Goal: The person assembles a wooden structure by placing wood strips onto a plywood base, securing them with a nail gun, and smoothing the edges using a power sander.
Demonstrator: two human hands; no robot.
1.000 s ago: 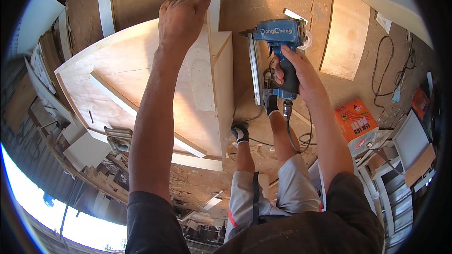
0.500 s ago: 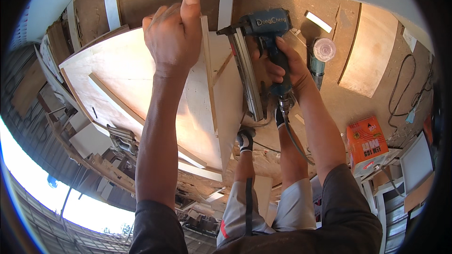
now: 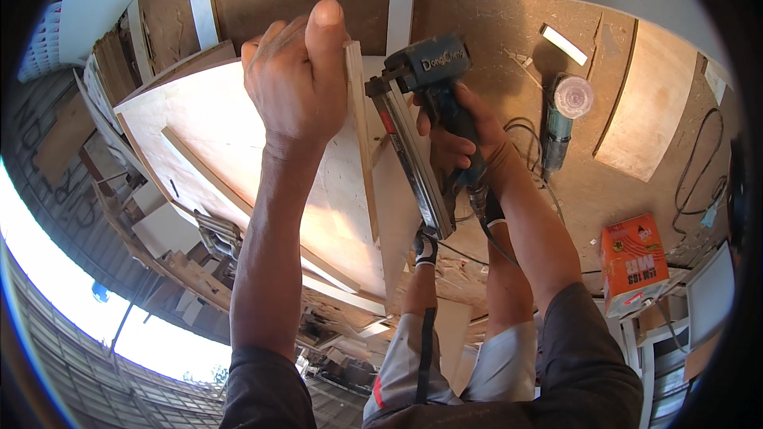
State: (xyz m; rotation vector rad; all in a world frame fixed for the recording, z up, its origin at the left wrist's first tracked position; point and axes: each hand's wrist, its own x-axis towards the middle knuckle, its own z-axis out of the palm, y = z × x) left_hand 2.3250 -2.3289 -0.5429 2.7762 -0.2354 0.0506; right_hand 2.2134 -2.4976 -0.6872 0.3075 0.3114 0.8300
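Observation:
My right hand (image 3: 469, 131) is wrapped round the grip of a dark blue nail gun (image 3: 429, 63), with an air hose fitted at the handle's bottom. Its long magazine slants down toward me, and its nose is close to the right side of a narrow wood strip (image 3: 363, 143); contact cannot be told. That strip runs along a pale plywood panel (image 3: 334, 191). At the panel's far edge, left of the strip's top end, my left hand (image 3: 296, 79) is closed with the thumb pointing up. Its curled fingers face away, hiding what they grip.
An angle grinder (image 3: 559, 119) rests on the brown floor to the right, near a curved plywood sheet (image 3: 648, 99). Nearer stands an orange box (image 3: 634, 260). A metal clamp (image 3: 218, 234) sits at the panel's left edge. Black cable (image 3: 691, 183) loops at far right.
The nail gun has moved nearer me along the strip, and its nose is closer to it. My left hand keeps its place at the panel's far edge. The whole view has shifted slightly.

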